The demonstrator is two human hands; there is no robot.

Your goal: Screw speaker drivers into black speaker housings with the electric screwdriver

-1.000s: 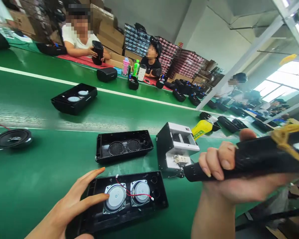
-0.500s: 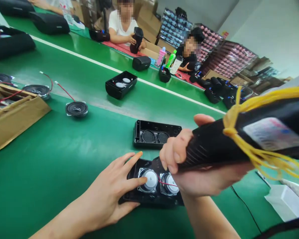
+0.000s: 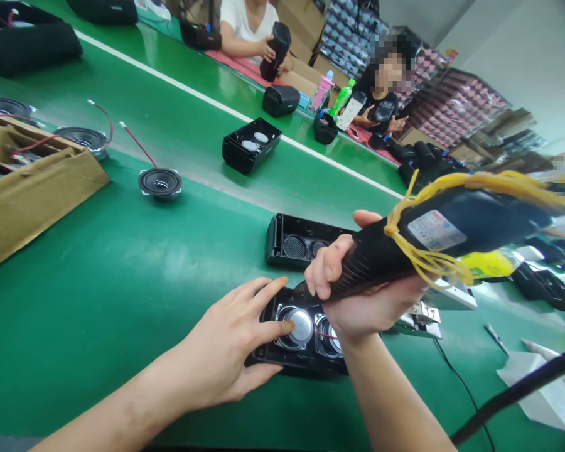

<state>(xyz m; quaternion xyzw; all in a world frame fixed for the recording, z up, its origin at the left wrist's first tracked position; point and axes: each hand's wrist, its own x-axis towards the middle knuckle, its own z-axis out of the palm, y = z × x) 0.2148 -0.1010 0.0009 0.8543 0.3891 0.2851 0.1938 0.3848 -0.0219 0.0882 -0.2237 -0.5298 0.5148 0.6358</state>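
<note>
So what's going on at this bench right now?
A person works on a black speaker housing with two round drivers, on the green belt. The left hand presses flat on it, a fingertip on the left driver. The right hand grips a black electric screwdriver, its nose at the housing's far edge. An empty housing lies just behind; other people sit across the belt.

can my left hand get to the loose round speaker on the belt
Probably yes: the left hand only steadies the speaker housing, gripping nothing, and bare green belt lies between it and the loose speaker.
</note>
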